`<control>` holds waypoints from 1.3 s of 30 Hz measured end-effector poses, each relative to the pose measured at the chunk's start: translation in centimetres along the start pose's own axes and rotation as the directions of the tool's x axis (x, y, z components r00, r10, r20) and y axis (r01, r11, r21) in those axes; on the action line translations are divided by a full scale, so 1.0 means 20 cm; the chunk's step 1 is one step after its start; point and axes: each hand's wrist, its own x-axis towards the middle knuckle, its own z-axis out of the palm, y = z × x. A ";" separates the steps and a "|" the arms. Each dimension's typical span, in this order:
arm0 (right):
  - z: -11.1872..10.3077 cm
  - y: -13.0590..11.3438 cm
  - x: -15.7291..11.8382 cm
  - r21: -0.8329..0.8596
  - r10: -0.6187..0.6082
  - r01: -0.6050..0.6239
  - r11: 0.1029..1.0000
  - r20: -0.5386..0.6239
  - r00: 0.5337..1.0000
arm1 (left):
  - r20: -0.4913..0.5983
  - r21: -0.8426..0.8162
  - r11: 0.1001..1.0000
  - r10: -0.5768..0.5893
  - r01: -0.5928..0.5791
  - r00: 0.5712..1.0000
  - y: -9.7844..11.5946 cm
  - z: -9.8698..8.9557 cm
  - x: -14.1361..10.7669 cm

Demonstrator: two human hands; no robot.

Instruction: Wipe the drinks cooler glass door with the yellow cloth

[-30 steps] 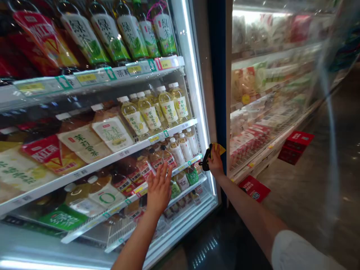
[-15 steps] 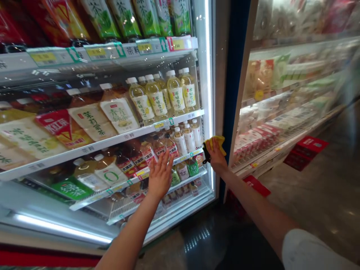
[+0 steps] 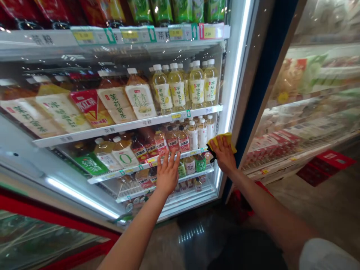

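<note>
Right hand (image 3: pixel 225 154) at right of centre, flat over yellow cloth (image 3: pixel 222 141), cloth against the fridge door (image 3: pixel 234 101) near its lit edge. Can't tell if it's clamped; thumb side hidden. Cloth looks light, soft, floppy, low risk; best held under the palm, or pinched by a folded edge. Black clip (image 3: pixel 211 153) just beside the fingers, lower left of the cloth. Left hand (image 3: pixel 168 174) at lower centre, fingers spread apart, empty, in front of the bottles (image 3: pixel 197 84) on the shelves.
</note>
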 end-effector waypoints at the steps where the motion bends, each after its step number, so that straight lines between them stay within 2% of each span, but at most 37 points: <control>1: 0.00 -0.01 0.04 0.010 0.018 -0.017 1.000 -0.024 1.000 | 0.001 -0.005 1.000 -0.011 0.011 1.000 0.00 0.01 -0.02; 4: 0.10 -0.15 0.07 0.026 0.025 -0.023 0.999 -0.068 0.997 | 0.015 -0.016 0.999 -0.041 0.041 0.999 0.00 0.02 -0.05; 7: 0.18 -0.24 -0.04 0.021 -0.133 0.132 0.991 0.043 0.990 | 0.045 -0.012 0.998 -0.060 0.061 0.997 0.00 0.03 -0.07; 9: 0.18 -0.20 -0.11 0.032 -0.287 0.285 0.958 0.152 0.946 | 0.062 -0.005 0.998 -0.064 0.065 0.996 -0.01 0.02 -0.09; 10: 0.17 -0.16 -0.13 0.028 -0.332 0.333 0.943 0.175 0.927 | 0.067 -0.002 0.998 -0.063 0.063 0.996 -0.03 0.01 -0.09; 11: 0.15 -0.13 -0.13 0.025 -0.333 0.334 0.942 0.173 0.927 | 0.071 0.001 0.998 -0.059 0.059 0.996 -0.04 0.01 -0.10; 14: 0.13 -0.11 -0.05 -0.025 -0.266 0.267 0.963 0.058 0.962 | 0.075 0.002 0.999 -0.045 0.045 0.996 -0.08 -0.01 -0.12; 17: 0.18 -0.27 0.02 -0.092 -0.248 0.241 0.966 -0.073 0.966 | 0.061 0.004 0.999 -0.048 0.048 0.997 -0.11 -0.01 -0.14; 20: 0.23 -0.38 0.00 -0.165 -0.392 0.385 0.908 -0.017 0.920 | 0.059 0.013 0.998 -0.056 0.055 0.997 -0.12 -0.01 -0.16; 23: 0.19 -0.34 -0.04 -0.162 -0.551 0.565 0.809 0.126 0.825 | 0.065 0.030 0.997 -0.073 0.071 0.995 -0.15 -0.02 -0.20; 25: 0.16 -0.31 -0.02 -0.144 -0.589 0.606 0.782 0.144 0.795 | 0.055 0.042 0.996 -0.081 0.079 0.995 -0.18 -0.03 -0.23; 26: 0.15 -0.31 -0.01 -0.145 -0.579 0.591 0.793 0.121 0.806 | 0.047 0.049 0.996 -0.082 0.080 0.996 -0.19 -0.04 -0.24; 28: 0.16 -0.38 0.03 -0.155 -0.513 0.513 0.844 0.039 0.857 | 0.032 0.058 0.996 -0.074 0.072 0.997 -0.21 -0.04 -0.26; 30: 0.20 -0.51 0.05 -0.140 -0.444 0.435 0.889 -0.035 0.896 | 0.021 0.062 0.995 -0.078 0.076 0.997 -0.22 -0.04 -0.27; 32: 0.23 -0.63 0.05 -0.065 -0.421 0.418 0.906 -0.044 0.906 | 0.009 0.057 0.994 -0.092 0.092 0.996 -0.21 -0.03 -0.28; 34: 0.24 -0.70 0.03 0.080 -0.428 0.426 0.901 0.015 0.904 | -0.013 0.044 0.994 -0.096 0.096 0.995 -0.18 -0.01 -0.29; 36: 0.21 -0.71 0.02 0.292 -0.433 0.396 0.871 0.076 0.898 | -0.046 0.032 0.996 -0.083 0.085 0.995 -0.14 0.00 -0.30; 39: 0.12 -0.69 0.02 0.649 -0.356 0.200 0.734 0.117 0.927 | -0.135 0.032 0.997 -0.065 0.070 0.989 -0.05 0.03 -0.30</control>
